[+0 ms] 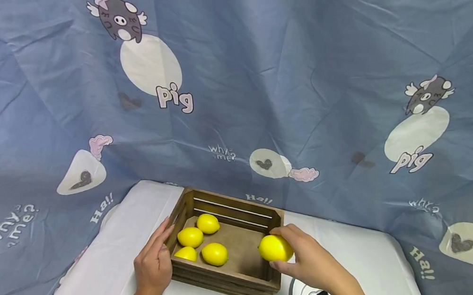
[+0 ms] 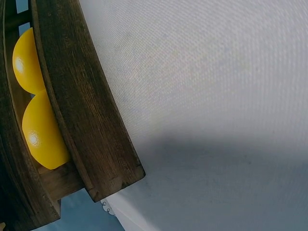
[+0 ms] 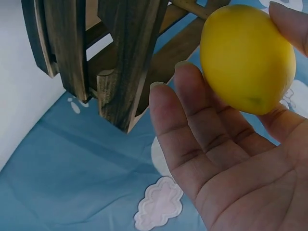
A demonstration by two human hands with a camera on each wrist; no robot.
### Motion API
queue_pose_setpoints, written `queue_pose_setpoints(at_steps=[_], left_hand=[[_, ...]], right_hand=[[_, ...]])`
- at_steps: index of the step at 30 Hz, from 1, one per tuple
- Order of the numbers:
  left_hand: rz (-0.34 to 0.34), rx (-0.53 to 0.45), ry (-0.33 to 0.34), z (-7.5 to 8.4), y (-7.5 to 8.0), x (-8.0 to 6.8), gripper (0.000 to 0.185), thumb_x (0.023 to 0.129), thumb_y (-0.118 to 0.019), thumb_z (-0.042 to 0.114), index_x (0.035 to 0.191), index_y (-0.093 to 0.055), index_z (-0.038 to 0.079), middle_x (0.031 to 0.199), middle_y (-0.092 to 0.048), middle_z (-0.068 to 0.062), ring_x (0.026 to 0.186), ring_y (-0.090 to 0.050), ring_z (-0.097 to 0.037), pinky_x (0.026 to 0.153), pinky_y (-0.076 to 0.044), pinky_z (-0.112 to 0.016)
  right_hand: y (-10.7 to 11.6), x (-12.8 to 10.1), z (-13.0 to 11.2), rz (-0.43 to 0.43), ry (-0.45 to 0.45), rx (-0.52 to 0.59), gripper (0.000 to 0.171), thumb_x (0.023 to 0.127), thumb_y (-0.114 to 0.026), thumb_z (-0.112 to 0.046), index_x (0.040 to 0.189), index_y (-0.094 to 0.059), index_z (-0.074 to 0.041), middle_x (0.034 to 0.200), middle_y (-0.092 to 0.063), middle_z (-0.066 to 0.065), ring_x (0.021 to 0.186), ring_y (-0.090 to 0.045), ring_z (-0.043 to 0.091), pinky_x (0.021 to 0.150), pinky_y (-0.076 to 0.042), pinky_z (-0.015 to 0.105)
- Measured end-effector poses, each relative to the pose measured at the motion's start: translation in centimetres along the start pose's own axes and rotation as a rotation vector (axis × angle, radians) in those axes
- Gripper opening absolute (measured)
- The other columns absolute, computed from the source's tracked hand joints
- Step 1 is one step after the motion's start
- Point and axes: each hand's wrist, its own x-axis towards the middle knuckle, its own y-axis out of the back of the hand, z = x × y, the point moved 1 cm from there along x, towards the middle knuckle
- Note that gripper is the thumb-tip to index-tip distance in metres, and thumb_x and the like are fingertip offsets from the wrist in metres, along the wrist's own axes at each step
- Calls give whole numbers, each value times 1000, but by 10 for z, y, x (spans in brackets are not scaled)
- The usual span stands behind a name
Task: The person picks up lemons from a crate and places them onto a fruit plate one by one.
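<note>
Lemon (image 3: 248, 58) — smooth, rounded, bright yellow

Lemons (image 1: 215, 254) are yellow, crate (image 1: 223, 283) brown, cloth (image 1: 235, 71) pig-printed blue.

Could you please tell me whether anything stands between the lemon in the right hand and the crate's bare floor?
Nothing loose visibly does: the other four lemons lie on the left in the crate. The held lemon overlaps the crate's right wall in the head view, so that wall might be in the way; height is unclear.
</note>
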Motion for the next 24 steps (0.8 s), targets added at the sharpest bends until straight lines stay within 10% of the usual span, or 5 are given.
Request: queue_pose_setpoints(at_steps=[24], left_hand=[[15,-13,-5,0,-1,-1,50,87,-38,-4,119,-77,-2,132,-71,-14,121,-68,-27,103,-39,-9]], right_hand=[[-21,-70,17,85,-229,202,50,87,-85,-38,130,-62,-22,120,-63,-14,97,-60,6,81,-57,27]])
